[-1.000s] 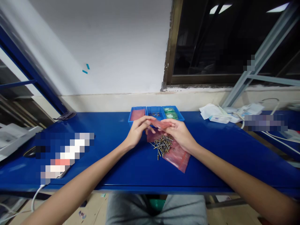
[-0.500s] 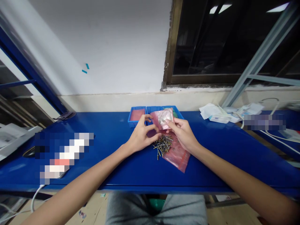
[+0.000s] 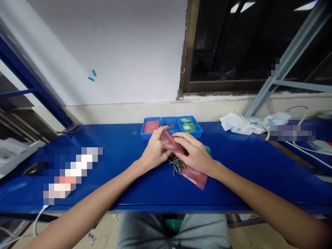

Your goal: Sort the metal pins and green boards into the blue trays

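My left hand (image 3: pixel 153 149) grips a small pink plastic bag (image 3: pixel 170 143) by its left side, thumb below and fingers above. From the right, my right hand (image 3: pixel 196 152) curls its fingers round the same bag, which is tilted between the hands. Something pale shows inside it. Beneath lies a heap of thin metal pins (image 3: pixel 177 164) with brassy ends, partly hidden by both hands. A second pink bag (image 3: pixel 194 177) lies flat under my right wrist. A bit of green (image 3: pixel 208 150) shows just behind that wrist.
Three joined blue bins stand against the wall: the left bin (image 3: pixel 142 130) holds pink bags, the middle bin (image 3: pixel 166 119) loose pins, the right bin (image 3: pixel 201 130) green packets. White papers (image 3: pixel 237 124) and cables lie right. A black mouse (image 3: pixel 32 168) and a blurred-out item lie left.
My left hand has closed on the pink bag, which it was apart from before. The bag has tilted and come lower, uncovering the bins. My right hand has turned over, its back now facing up.
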Demonstrator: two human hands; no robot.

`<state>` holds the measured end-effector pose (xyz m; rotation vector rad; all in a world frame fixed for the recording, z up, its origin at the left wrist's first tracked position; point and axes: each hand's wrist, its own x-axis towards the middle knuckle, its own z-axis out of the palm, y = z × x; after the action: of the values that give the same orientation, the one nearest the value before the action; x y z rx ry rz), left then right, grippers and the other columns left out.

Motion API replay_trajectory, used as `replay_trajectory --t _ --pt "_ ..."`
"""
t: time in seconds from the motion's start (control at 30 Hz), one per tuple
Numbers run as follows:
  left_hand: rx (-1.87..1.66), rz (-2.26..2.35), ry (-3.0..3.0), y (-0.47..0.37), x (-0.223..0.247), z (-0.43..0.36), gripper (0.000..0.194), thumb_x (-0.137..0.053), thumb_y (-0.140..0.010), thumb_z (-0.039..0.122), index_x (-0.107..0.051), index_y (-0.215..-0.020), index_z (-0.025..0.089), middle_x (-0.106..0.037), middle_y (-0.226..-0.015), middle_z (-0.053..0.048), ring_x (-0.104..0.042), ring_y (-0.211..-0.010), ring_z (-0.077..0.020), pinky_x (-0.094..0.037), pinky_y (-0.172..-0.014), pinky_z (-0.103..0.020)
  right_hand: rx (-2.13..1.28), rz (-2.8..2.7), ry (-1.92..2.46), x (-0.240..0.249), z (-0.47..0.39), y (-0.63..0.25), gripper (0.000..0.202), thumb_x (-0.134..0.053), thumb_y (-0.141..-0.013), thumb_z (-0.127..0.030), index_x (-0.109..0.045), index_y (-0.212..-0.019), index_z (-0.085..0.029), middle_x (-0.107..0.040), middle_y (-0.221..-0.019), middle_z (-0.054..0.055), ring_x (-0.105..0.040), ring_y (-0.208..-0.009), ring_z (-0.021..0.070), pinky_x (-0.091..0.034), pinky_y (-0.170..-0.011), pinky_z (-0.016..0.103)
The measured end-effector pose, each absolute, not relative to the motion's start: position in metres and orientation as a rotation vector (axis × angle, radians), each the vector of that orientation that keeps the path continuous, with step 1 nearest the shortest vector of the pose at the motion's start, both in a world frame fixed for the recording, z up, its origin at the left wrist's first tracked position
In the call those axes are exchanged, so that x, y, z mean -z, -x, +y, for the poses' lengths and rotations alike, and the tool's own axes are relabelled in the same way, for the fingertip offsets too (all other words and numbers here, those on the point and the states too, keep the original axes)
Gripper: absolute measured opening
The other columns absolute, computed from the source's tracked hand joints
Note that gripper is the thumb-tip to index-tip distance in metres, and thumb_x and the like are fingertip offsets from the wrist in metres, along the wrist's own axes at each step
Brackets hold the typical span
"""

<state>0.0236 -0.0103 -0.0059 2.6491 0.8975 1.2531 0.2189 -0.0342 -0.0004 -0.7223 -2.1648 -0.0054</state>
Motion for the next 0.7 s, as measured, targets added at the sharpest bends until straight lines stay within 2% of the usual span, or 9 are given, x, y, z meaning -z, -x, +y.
replay_trajectory --t 0.13,0.2,0.33,0.4,0.47,0.6,0.7 --pt "-1.286 0.906 -2.486 -0.024 0.003 -0.011 0.038 -0.057 -0.078 0.008 -0.06 -0.115 0.015 -0.055 -0.126 -0.015 -0.055 -0.115 -0.0291 -0.047 -0.101 -0.053 0.024 -2.225 0.633 0.001 -0.033 -0.219 0.04 -0.053 -0.094 -0.013 -0.057 -0.132 -0.026 -0.062 -0.126 0.008 -0.058 -0.116 0.0246 -0.052 -0.1 0.047" --pt "-1.279 0.892 -2.377 -0.024 0.001 -0.011 0.044 -0.059 -0.076 0.009 -0.058 -0.12 0.016 -0.057 -0.123 -0.014 -0.055 -0.115 -0.0289 -0.048 -0.102 -0.052 0.034 -2.254 0.606 0.0 -0.032 -0.221 0.045 -0.052 -0.093 -0.011 -0.055 -0.135 -0.027 -0.062 -0.127 0.009 -0.057 -0.118 0.025 -0.052 -0.1 0.049" --pt "-1.283 0.886 -2.312 -0.023 -0.001 -0.007 0.038 -0.072 -0.072 0.017 -0.065 -0.11 0.018 -0.052 -0.135 -0.013 -0.041 -0.134 -0.0353 -0.037 -0.113 -0.053 0.115 -2.278 0.649 0.0 -0.03 -0.225 0.056 -0.048 -0.091 -0.004 -0.053 -0.139 -0.032 -0.059 -0.13 0.008 -0.054 -0.122 0.0266 -0.05 -0.102 0.052" --pt "-1.267 0.853 -2.255 -0.022 -0.002 -0.006 0.039 -0.075 -0.072 0.022 -0.066 -0.11 0.018 -0.048 -0.141 -0.013 -0.038 -0.137 -0.0368 -0.035 -0.114 -0.055 0.199 -2.272 0.71 -0.001 -0.03 -0.228 0.057 -0.049 -0.09 -0.004 -0.052 -0.14 -0.032 -0.058 -0.131 0.009 -0.051 -0.125 0.0283 -0.049 -0.103 0.054" --pt "-1.211 0.798 -2.127 -0.021 -0.004 -0.007 0.048 -0.074 -0.076 0.027 -0.062 -0.122 0.019 -0.051 -0.139 -0.014 -0.045 -0.132 -0.0352 -0.041 -0.109 -0.054 0.271 -2.266 0.767 -0.002 -0.029 -0.229 0.057 -0.049 -0.091 -0.006 -0.05 -0.143 -0.031 -0.056 -0.132 0.011 -0.049 -0.126 0.03 -0.048 -0.104 0.055" --pt "-1.037 0.721 -1.856 -0.019 -0.01 -0.01 0.072 -0.075 -0.078 0.033 -0.045 -0.142 0.02 -0.064 -0.119 -0.013 -0.063 -0.108 -0.028 -0.054 -0.091 -0.046 0.289 -2.259 0.802 -0.001 -0.027 -0.227 0.062 -0.051 -0.091 -0.007 -0.045 -0.147 -0.031 -0.053 -0.134 0.012 -0.048 -0.125 0.0311 -0.047 -0.104 0.057" --pt "-0.953 0.655 -1.768 -0.017 -0.011 -0.009 0.062 -0.074 -0.081 0.035 -0.051 -0.136 0.018 -0.069 -0.111 -0.01 -0.066 -0.098 -0.0243 -0.055 -0.088 -0.041 0.242 -2.249 0.823 0.002 -0.026 -0.225 0.066 -0.053 -0.09 -0.007 -0.041 -0.149 -0.034 -0.049 -0.138 0.011 -0.047 -0.125 0.0311 -0.048 -0.102 0.057"
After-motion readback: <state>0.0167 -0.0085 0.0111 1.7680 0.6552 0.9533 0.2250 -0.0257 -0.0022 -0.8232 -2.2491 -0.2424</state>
